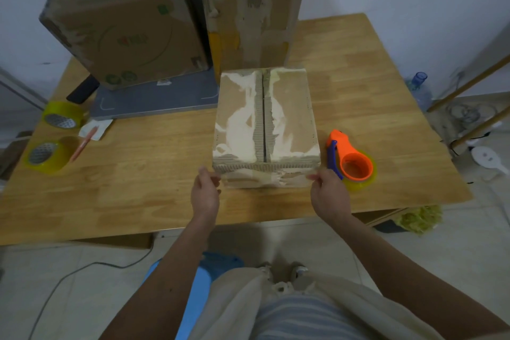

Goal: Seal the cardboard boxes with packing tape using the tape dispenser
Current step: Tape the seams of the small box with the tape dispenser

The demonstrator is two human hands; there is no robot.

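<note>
small cardboard box (265, 121) sat on the wooden table (154, 163), near the front edge, roughly centred before the person. its long axis ran from the person toward the wall. flaps were closed; the centre seam ran along that same axis, a dark slit showing between them. top face was scuffed, with pale patches where the paper skin had torn off, and bare corrugation along the seam and front edge. no readable writing on it.

left hand (205, 193) was at the box's near left corner, fingers curled, thumb and fingertips touching the front face. right hand (327, 196) was at the near right corner, fingers curled likewise against the cardboard. whether either actually pinched anything i could not tell; the fingertips were blurred.

orange tape dispenser (349, 157) lay on the table just beside the box's right side, carrying a yellowish roll, its narrow orange end pointing away from the person, a blue part on its left side.

two larger boxes stood behind. the left large box (124, 30) leaned back, resting on a grey flat slab (154, 99); it bore a faint circular print with red and green marks, too blurred to read. the right large box (248, 14) stood upright, worn, with a yellow patch low on its left.

at the table's left edge: two spare tape rolls (55, 135), a pink pen (82, 143), a scrap of white paper (95, 127).
</note>
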